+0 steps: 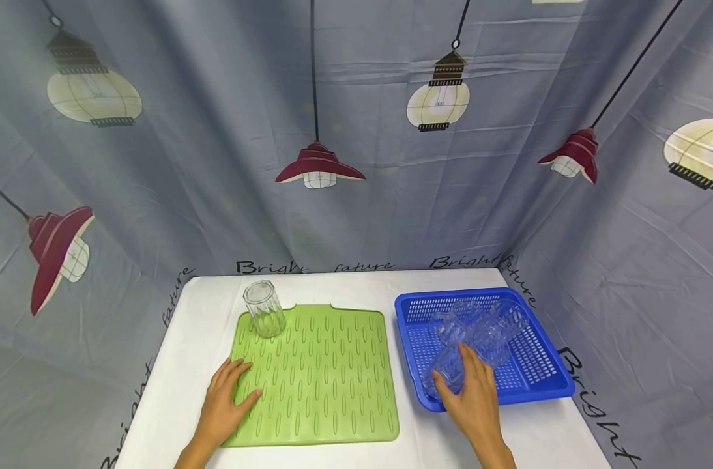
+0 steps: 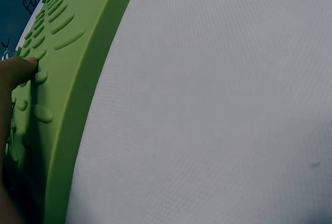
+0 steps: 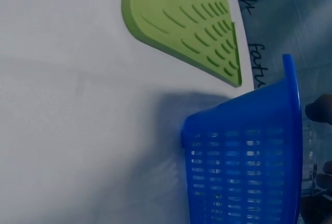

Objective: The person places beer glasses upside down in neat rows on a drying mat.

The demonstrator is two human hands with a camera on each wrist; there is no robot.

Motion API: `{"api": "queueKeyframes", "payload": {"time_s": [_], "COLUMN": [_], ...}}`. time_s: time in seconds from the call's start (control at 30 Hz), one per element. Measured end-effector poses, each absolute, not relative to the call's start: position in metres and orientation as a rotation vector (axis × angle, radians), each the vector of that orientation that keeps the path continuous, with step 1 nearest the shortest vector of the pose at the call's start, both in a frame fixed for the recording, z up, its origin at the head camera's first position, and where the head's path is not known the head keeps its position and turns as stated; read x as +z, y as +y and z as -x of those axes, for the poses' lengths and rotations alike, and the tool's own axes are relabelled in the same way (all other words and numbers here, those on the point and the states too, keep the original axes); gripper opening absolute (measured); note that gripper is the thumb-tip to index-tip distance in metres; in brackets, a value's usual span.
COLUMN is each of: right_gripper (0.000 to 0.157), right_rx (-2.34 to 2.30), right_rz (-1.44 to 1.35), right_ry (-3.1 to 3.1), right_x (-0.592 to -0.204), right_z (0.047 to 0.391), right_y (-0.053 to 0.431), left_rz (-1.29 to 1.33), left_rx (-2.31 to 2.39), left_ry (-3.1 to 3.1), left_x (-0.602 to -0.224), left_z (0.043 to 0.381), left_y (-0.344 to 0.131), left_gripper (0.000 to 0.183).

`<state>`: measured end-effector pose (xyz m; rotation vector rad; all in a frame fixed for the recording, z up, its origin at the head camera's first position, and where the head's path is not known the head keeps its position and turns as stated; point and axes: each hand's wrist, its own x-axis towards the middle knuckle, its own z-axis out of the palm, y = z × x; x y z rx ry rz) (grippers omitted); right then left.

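Observation:
My right hand (image 1: 474,394) reaches into the blue plastic basket (image 1: 418,391) and grips a clear drinking glass (image 1: 448,368) near its front left corner. In the right wrist view, fingertips (image 3: 320,109) and part of a glass (image 3: 307,151) show just past the basket's rim. Several other clear glasses (image 1: 491,335) lie in the basket behind that hand. My left hand (image 1: 223,400) rests at the left edge of the green ridged mat (image 1: 321,378), fingers spread and holding nothing. A clear faceted glass (image 1: 265,312) stands on the mat's far left corner.
Mat and basket lie side by side on a white-covered table (image 1: 180,339), the basket to the right. A grey-blue curtain (image 1: 368,221) printed with lamps and lettering encloses the back and both sides.

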<state>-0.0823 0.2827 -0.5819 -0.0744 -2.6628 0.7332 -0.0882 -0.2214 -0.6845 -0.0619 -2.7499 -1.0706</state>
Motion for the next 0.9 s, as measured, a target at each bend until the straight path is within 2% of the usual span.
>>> {"api": "queueKeyframes", "payload": {"time_s": [0.4, 0.9], "right_gripper": [0.086, 0.081], "right_rx": [0.801, 0.780], "right_rz": [0.117, 0.086], "right_ry": [-2.657, -2.559], "right_x": [-0.583, -0.577], "right_z": [0.086, 0.093], "right_y": [0.282, 0.282], "left_rz": [0.049, 0.056], "left_rx": [-1.072, -1.078], "left_ry": [-2.742, -2.751], "left_x": [-0.687, -0.686], "left_z": [0.087, 0.088], "left_y": [-0.222, -0.222], "left_gripper": [0.069, 0.069]}}
